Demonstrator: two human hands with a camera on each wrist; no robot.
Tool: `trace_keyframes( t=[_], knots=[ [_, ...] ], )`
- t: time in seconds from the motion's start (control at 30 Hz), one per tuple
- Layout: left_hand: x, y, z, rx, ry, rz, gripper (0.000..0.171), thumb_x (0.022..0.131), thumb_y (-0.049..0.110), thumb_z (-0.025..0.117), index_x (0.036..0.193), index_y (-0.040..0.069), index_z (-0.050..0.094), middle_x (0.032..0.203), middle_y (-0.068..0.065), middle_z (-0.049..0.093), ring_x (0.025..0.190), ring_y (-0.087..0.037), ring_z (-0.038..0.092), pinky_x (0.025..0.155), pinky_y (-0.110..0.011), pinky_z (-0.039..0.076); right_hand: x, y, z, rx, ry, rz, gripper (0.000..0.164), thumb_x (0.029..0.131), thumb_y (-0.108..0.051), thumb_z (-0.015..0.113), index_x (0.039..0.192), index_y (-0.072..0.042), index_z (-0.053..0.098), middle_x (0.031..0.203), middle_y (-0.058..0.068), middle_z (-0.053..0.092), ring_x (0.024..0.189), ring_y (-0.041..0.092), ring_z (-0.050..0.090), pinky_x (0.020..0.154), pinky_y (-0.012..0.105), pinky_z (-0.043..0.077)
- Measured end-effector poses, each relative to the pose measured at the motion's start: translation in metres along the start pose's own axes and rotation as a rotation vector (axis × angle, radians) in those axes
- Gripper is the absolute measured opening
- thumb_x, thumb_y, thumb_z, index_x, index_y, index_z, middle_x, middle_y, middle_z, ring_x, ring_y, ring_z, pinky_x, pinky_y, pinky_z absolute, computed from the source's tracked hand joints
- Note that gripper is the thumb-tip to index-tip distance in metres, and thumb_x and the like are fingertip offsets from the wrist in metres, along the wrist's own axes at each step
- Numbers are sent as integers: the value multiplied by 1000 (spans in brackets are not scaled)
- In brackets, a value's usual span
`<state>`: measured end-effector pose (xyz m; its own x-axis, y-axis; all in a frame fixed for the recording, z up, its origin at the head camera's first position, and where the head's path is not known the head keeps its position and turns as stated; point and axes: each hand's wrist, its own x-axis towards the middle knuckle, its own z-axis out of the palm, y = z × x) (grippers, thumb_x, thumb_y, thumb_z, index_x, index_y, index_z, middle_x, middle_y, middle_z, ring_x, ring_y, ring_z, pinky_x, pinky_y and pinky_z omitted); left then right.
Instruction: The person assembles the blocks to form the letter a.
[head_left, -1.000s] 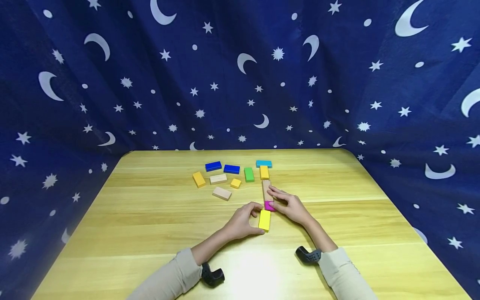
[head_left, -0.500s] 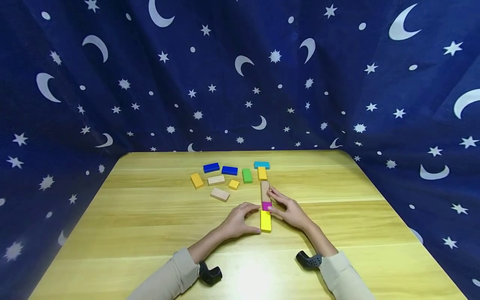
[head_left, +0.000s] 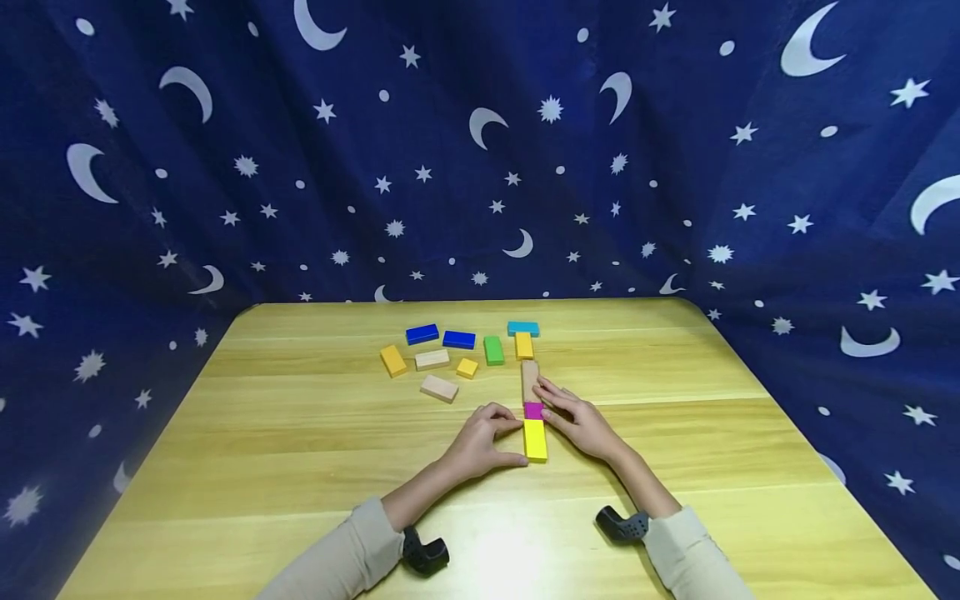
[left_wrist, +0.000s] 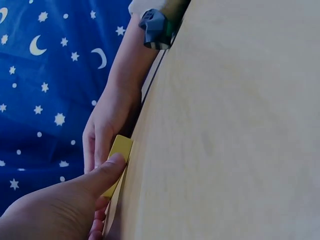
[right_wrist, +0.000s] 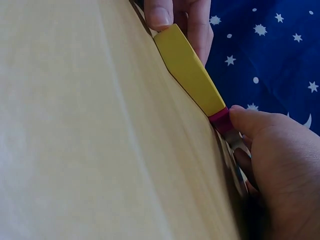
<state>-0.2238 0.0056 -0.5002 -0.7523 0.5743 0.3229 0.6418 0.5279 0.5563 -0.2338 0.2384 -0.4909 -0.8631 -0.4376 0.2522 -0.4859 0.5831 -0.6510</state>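
Observation:
In the head view a flat yellow block (head_left: 536,441) lies in line with a small magenta block (head_left: 533,411) and a long natural wood block (head_left: 530,381). From the left, my left hand (head_left: 480,443) holds the yellow block, thumb at its near end and fingers by its far end. The left wrist view shows that thumb (left_wrist: 102,175) against the block. My right hand (head_left: 583,423) rests along the right side of the row, its thumb touching the magenta block and its relaxed fingers beside the wood block. Its fingers are partly hidden in the right wrist view.
Ahead of the row lie an orange block (head_left: 524,346) and a light blue block (head_left: 522,328). To the left are a green block (head_left: 493,351), two dark blue blocks (head_left: 459,339) and several orange and plain wood blocks (head_left: 439,388). A starry curtain (head_left: 450,150) hangs behind the table.
The left hand let go of the yellow block, then came back to it, and the block has shifted slightly right, into line. The right thumb has moved from the magenta block's top to its right side.

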Motion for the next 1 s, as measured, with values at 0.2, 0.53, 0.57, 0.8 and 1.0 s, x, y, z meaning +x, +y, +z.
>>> trace_keyframes(
  t=[0.2, 0.53, 0.57, 0.8, 1.0],
  knots=[
    [1, 0, 4, 20, 24, 13, 64, 70, 51, 75, 116, 8, 66, 109, 2, 55, 99, -12, 47, 85, -24, 41, 0, 0, -1, 17, 23, -11, 41, 96, -21, 51, 136, -10, 47, 146, 6, 34, 132, 28, 31, 104, 51, 25],
    [1, 0, 2, -9, 20, -4, 66, 69, 50, 75, 118, 7, 64, 109, 0, 54, 101, -12, 47, 87, -25, 41, 2, -2, -1, 26, 19, -11, 42, 95, -21, 54, 135, -10, 48, 146, 5, 34, 132, 27, 31, 105, 49, 25],
    [1, 0, 2, -13, 20, -6, 67, 70, 51, 75, 118, 7, 64, 110, 0, 53, 101, -12, 47, 88, -25, 41, 2, -2, -1, 29, 17, -11, 43, 94, -22, 54, 135, -11, 48, 146, 5, 34, 132, 27, 31, 105, 50, 25],
    [3, -2, 3, 2, 9, -1, 74, 71, 53, 72, 123, 4, 59, 111, -1, 51, 99, -12, 45, 85, -24, 41, 3, -2, -2, 37, 13, -15, 46, 92, -23, 58, 135, -10, 49, 146, 8, 34, 132, 30, 30, 103, 54, 24],
    [4, 1, 3, 23, -4, 4, 75, 71, 53, 72, 125, 3, 57, 110, 1, 51, 95, -11, 42, 80, -21, 39, 3, -2, -2, 48, 7, 1, 46, 92, -26, 58, 135, -10, 49, 146, 6, 34, 132, 29, 30, 103, 53, 25]
  ],
)
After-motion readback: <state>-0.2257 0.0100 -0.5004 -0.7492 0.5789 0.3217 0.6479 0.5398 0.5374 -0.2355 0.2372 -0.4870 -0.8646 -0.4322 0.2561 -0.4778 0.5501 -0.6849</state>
